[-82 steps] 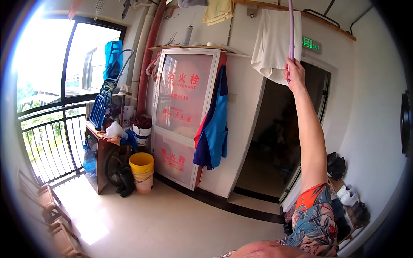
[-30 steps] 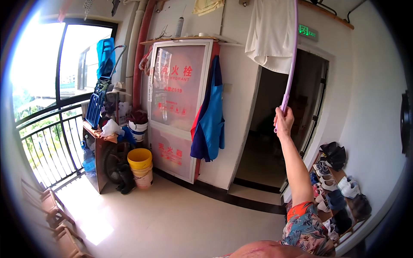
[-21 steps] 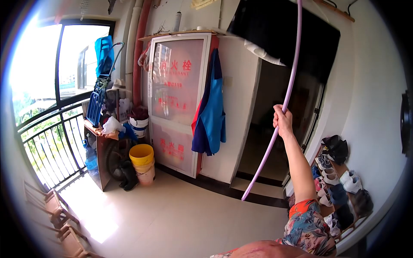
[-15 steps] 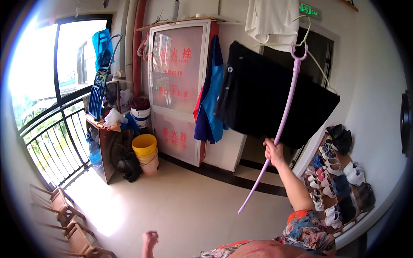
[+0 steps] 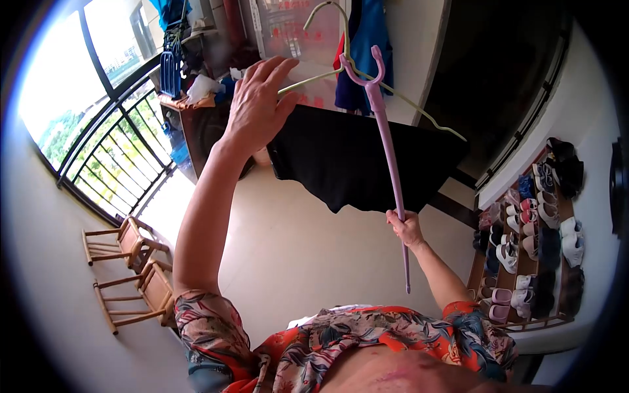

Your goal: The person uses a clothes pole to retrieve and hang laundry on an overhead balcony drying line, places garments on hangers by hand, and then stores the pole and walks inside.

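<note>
My right hand is closed around the lower part of a pink forked clothes pole. The pole's two-pronged top meets a pale green wire hanger, whose hook points up. From the hanger hangs a black garment, possibly trousers or shorts, spread wide. My left hand is raised at the left end of the hanger, fingers stretched out and thumb apart. It overlaps the garment's upper left corner; whether it touches cannot be made out.
A shoe rack full of shoes lines the right wall. Two small wooden chairs stand at the left, below a railed window. A cabinet with red lettering and a hanging blue jacket are behind the garment.
The view has tipped downward. My left hand has risen from low by my body to the hanger's left end. The pole, hanger and black garment have come lower and nearer.
</note>
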Motion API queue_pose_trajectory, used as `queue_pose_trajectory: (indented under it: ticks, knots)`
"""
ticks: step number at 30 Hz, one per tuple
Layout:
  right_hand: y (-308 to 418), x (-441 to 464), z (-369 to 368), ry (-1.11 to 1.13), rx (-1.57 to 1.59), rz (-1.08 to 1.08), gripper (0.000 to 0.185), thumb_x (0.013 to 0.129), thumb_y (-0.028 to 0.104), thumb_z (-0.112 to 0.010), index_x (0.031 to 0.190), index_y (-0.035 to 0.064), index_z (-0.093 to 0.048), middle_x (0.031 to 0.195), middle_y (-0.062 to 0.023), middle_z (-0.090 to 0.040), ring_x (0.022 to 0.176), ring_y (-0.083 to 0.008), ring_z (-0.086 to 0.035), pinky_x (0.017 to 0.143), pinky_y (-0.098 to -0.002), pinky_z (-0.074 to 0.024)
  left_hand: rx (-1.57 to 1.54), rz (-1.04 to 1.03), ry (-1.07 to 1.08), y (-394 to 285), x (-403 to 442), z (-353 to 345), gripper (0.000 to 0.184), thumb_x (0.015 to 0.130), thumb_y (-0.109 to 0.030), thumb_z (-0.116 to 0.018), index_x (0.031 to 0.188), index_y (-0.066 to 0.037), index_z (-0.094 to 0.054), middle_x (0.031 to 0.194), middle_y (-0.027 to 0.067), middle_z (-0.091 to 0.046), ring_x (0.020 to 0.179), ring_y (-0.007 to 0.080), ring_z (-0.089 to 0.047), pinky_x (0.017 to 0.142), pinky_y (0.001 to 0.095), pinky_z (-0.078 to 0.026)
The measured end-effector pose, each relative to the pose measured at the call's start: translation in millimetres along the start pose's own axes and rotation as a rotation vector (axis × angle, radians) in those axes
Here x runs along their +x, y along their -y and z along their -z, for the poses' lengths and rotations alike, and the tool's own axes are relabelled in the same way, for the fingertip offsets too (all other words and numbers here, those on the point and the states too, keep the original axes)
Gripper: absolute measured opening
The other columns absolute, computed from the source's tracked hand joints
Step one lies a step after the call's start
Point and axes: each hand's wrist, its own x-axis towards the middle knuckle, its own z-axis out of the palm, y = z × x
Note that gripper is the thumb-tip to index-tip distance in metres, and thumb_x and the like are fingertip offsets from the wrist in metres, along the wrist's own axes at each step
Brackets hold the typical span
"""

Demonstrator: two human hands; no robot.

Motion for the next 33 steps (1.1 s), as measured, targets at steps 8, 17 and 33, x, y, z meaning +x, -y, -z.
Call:
queue_pose_trajectory:
  ticks: [8,17,33]
  knots:
    - [-4,3,-19,0.255,0.070,-0.159,0.037,0.080,0.033,-0.061,0.056,0.0056,-0.053,0.044,0.0053,-0.039,0.038,-0.0029,-0.034,0.037,-0.0208,-0.0248,-0.442,0.390,0.019,29,-26,-17,0.022,0.084,-0.015,-0.056,0.103,-0.006,-0.061,0.078,0.0022,-0.060,0.065,0.0080,-0.054,0.063,0.0212,-0.045]
    - [-21,5,-57,0.431,0.071,-0.282,0.031,0.080,0.027,-0.060,0.057,0.0070,-0.053,0.043,0.0054,-0.038,0.036,-0.0026,-0.032,0.034,-0.0213,-0.0229,-0.313,0.538,-0.104,41,-48,-1,0.018,0.082,-0.015,-0.058,0.096,-0.006,-0.065,0.082,0.0074,-0.065,0.073,0.0155,-0.063,0.064,0.0236,-0.050]
    - [-21,11,-69,0.483,0.042,-0.315,0.032,0.081,0.029,-0.059,0.059,0.0073,-0.051,0.043,0.0052,-0.037,0.035,-0.0030,-0.032,0.034,-0.0214,-0.0229,-0.393,0.525,-0.087,32,-54,0,0.022,0.085,-0.017,-0.056,0.102,-0.006,-0.062,0.076,-0.0017,-0.061,0.061,0.0032,-0.048,0.056,0.0176,-0.041]
